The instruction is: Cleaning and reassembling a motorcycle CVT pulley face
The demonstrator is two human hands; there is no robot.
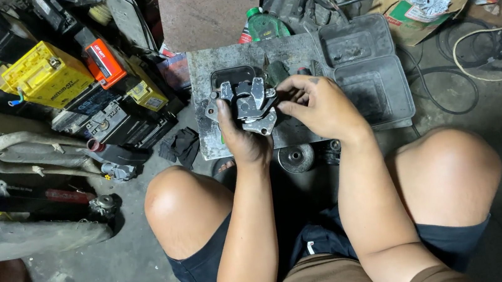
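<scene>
A grey metal brake caliper [251, 105] is held up in my left hand [242, 142], which grips it from below. My right hand [321, 106] reaches in from the right, its fingertips touching the caliper's right side. Both hands hover over a grimy grey metal plate [211, 70] lying on the floor in front of my knees. A small dark tray [232, 75] sits on the plate behind the caliper, partly hidden by it.
A grey plastic case [368, 68] lies open right of the plate. Yellow [45, 75] and orange [104, 60] batteries are stacked at left, exhaust pipes [19, 148] below them. A green bottle [264, 25], a round metal disc [296, 158] and cables [475, 59] lie around.
</scene>
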